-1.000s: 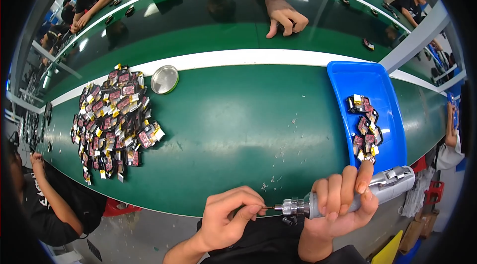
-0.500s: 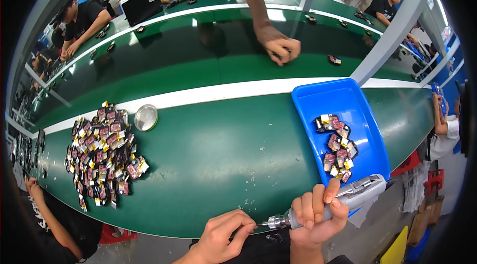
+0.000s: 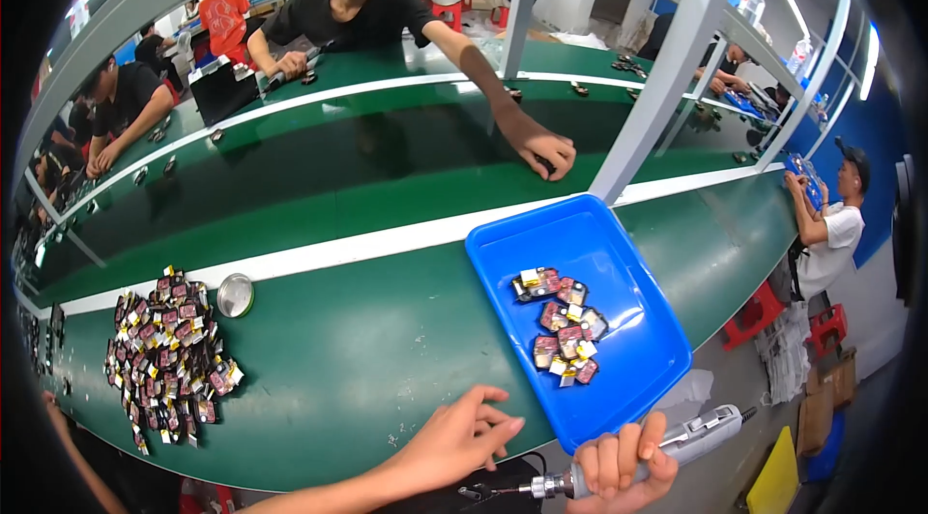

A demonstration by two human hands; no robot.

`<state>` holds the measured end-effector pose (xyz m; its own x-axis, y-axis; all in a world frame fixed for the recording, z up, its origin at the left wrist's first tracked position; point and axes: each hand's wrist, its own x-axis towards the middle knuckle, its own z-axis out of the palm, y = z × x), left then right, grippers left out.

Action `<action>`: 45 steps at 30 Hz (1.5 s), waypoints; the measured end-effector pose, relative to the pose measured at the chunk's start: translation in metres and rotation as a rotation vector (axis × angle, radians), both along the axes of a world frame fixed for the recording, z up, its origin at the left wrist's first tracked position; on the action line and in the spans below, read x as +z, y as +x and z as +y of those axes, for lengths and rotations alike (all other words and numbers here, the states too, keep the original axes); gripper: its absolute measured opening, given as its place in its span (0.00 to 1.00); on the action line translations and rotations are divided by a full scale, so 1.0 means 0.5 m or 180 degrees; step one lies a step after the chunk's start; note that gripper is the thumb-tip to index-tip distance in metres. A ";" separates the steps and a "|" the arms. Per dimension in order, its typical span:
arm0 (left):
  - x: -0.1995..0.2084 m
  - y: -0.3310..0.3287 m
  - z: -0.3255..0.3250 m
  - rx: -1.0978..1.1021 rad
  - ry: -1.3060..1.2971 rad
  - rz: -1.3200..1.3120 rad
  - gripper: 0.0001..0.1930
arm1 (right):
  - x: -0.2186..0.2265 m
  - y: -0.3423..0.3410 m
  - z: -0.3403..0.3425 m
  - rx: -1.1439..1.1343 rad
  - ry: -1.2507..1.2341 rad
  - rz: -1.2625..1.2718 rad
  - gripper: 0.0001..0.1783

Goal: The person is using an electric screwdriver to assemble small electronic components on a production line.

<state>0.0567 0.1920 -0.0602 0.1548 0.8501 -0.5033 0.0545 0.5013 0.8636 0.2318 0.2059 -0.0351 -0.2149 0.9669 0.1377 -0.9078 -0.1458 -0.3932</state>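
Note:
My right hand (image 3: 626,466) is wrapped round a grey electric screwdriver (image 3: 698,432), whose bit points left at the near edge of the bench. A small dark piece (image 3: 474,492) shows by the bit's tip; I cannot make out what it is. My left hand (image 3: 462,439) is over the bench edge left of a blue tray (image 3: 667,383), fingers spread, holding nothing visible. Several small black-cased modules (image 3: 572,333) with reddish faces and white and yellow tabs lie in the tray's left part. A large heap of similar modules (image 3: 164,359) covers the bench at the left.
A round metal lid (image 3: 235,295) lies beside the heap. White scraps (image 3: 406,417) dot the green bench (image 3: 338,350). Past a white rail (image 3: 329,255), a co-worker's hand (image 3: 541,151) is over a green belt. A grey post (image 3: 667,69) rises behind the tray.
My left hand has left the screwdriver tip, its pinched fingers now spread, and moved up toward the tray. The view has shifted up and right. The co-worker's hand is now closed on something dark.

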 end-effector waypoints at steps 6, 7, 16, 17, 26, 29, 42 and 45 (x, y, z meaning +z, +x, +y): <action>-0.089 0.054 0.097 0.0673 0.0053 -0.0783 0.26 | 0.000 0.059 -0.017 0.0004 0.0080 0.0259 0.06; -0.092 0.056 0.103 0.0719 0.0078 -0.0799 0.23 | -0.002 0.066 -0.019 -0.0012 0.0065 0.0233 0.07; -0.072 0.038 0.108 0.1261 0.0733 -0.0449 0.15 | -0.003 0.089 -0.010 0.0099 -0.0005 0.0215 0.07; -0.066 0.020 0.116 0.1315 0.0916 -0.0398 0.13 | -0.003 0.089 -0.011 0.0106 -0.0004 0.0231 0.07; -0.041 -0.141 0.162 0.1748 0.1341 -0.0196 0.08 | 0.005 0.075 -0.009 0.0197 -0.0032 0.0164 0.07; -0.033 -0.238 0.212 0.2108 0.1598 -0.0060 0.07 | 0.010 0.064 -0.006 0.0237 -0.0038 0.0159 0.06; -0.060 -0.482 0.320 0.2439 0.1460 -0.0054 0.18 | 0.010 0.021 0.006 0.0227 -0.0337 0.0007 0.04; -0.057 -0.472 0.310 0.2516 0.1492 0.0011 0.18 | 0.003 0.021 0.007 0.0264 -0.0262 -0.0031 0.03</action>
<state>-0.1794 0.3470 -0.0887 -0.5593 0.8251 -0.0798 -0.1522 -0.0076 0.9883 0.2421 0.2094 -0.0335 -0.2955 0.9537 0.0561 -0.8876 -0.2523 -0.3854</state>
